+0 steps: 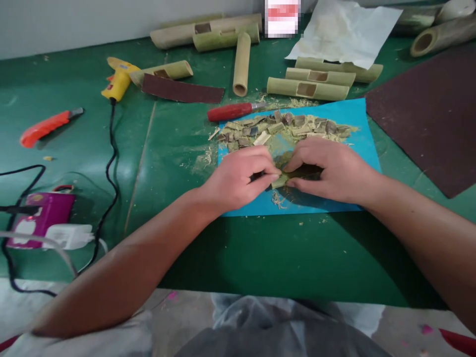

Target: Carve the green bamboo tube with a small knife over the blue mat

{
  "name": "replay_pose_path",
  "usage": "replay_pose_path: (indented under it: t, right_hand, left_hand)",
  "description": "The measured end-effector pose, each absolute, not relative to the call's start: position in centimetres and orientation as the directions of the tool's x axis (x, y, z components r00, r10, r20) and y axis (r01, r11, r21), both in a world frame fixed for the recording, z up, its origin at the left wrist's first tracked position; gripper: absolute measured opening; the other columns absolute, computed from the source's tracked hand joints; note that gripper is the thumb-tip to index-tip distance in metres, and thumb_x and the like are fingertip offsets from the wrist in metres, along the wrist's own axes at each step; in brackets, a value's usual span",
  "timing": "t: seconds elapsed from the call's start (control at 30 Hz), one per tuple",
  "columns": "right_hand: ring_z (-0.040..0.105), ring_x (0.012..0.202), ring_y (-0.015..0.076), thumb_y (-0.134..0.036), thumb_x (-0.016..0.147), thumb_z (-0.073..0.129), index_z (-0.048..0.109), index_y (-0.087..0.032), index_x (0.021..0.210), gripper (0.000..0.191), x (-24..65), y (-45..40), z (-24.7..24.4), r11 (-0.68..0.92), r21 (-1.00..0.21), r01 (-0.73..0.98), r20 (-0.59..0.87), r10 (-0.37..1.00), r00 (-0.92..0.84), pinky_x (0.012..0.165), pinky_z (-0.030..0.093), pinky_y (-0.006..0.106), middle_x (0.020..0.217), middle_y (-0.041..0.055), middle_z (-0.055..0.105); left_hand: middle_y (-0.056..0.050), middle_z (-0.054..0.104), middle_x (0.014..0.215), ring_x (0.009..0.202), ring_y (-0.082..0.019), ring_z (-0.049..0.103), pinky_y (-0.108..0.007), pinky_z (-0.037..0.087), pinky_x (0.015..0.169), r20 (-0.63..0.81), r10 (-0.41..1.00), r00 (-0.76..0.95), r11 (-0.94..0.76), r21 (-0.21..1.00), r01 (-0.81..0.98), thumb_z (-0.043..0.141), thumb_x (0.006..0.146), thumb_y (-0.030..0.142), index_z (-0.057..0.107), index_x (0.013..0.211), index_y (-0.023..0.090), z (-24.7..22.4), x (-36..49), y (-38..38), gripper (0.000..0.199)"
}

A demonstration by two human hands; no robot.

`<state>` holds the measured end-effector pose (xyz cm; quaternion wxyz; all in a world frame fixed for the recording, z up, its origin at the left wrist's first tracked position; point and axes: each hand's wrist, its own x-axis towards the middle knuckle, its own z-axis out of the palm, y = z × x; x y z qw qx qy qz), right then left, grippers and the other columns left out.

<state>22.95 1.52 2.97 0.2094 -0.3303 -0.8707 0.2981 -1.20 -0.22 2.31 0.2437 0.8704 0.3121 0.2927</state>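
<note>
Above a blue sheet [366,148] my left hand [245,176] and my right hand [327,166] meet, fingertips almost touching. Both are closed in a pinch at a small greenish bamboo piece [279,181], the left on its left side, the right on its right. Bamboo chips [245,133] and shavings form a band behind my hands, on the far part of the sheet. A red-handled tool [230,112] lies at the sheet's back left edge. Fine curled shavings [277,199] sit just in front of the pinched piece.
An orange cutter [46,129], a yellow glue gun [121,79] with its black cord, and a purple power strip [44,215] are on the left. Cut bamboo tubes [308,89] and white paper [338,32] stand behind. Brown sheet [431,119] lies right on the green table [178,248].
</note>
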Motion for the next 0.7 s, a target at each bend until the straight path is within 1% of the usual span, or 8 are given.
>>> replay_pose_path:
  t: [0.1,0.23,0.4,0.6,0.7]
  right_hand:
    - [0.060,0.085,0.0227,-0.036,0.085,0.066,0.067,-0.027,0.083,0.010,22.97,1.54,2.97,0.597,-0.667,0.445,0.163,0.700,-0.695,0.074,0.043,0.037,0.084,0.0033,0.067]
    - [0.059,0.083,0.0220,-0.035,0.085,0.065,0.066,-0.026,0.082,0.009,22.96,1.52,2.91,0.607,-0.665,0.434,0.180,0.695,-0.696,0.073,0.043,0.037,0.082,0.0029,0.065]
    - [0.060,0.085,0.0224,-0.035,0.084,0.066,0.066,-0.026,0.083,0.009,23.02,1.43,2.83,0.595,-0.674,0.438,0.170,0.702,-0.691,0.074,0.043,0.037,0.085,0.0035,0.067]
    - [0.060,0.085,0.0227,-0.036,0.084,0.066,0.066,-0.026,0.080,0.011,22.93,1.29,2.95,0.575,-0.676,0.461,0.157,0.724,-0.672,0.073,0.043,0.037,0.084,0.0037,0.067]
    - [0.060,0.085,0.0233,-0.036,0.083,0.067,0.067,-0.026,0.080,0.010,22.92,1.28,2.92,0.570,-0.681,0.460,0.154,0.725,-0.671,0.073,0.043,0.037,0.083,0.0035,0.068]
  left_hand:
    - [-0.006,0.070,0.090,0.084,-0.016,0.068,-0.029,0.054,0.075,0.345,0.667,0.660,-0.692,0.614,0.380,0.061,0.096,0.018,0.070,0.088,0.016,2.33,-1.29,-0.17,0.012]
    - [-0.006,0.071,0.090,0.084,-0.016,0.068,-0.028,0.054,0.076,0.363,0.666,0.651,-0.701,0.603,0.381,0.060,0.097,0.019,0.071,0.090,0.016,2.42,-1.33,-0.17,0.013]
    - [-0.006,0.070,0.091,0.085,-0.016,0.068,-0.029,0.054,0.076,0.327,0.666,0.670,-0.686,0.621,0.379,0.059,0.097,0.019,0.071,0.090,0.017,2.44,-1.31,0.01,0.014]
    - [-0.005,0.071,0.090,0.085,-0.016,0.069,-0.028,0.055,0.077,0.334,0.680,0.653,-0.674,0.635,0.377,0.062,0.096,0.020,0.072,0.089,0.017,2.40,-1.59,0.04,0.013]
    - [-0.006,0.072,0.091,0.085,-0.016,0.069,-0.029,0.055,0.077,0.342,0.662,0.667,-0.688,0.630,0.360,0.061,0.097,0.020,0.072,0.089,0.016,2.37,-1.59,0.02,0.014]
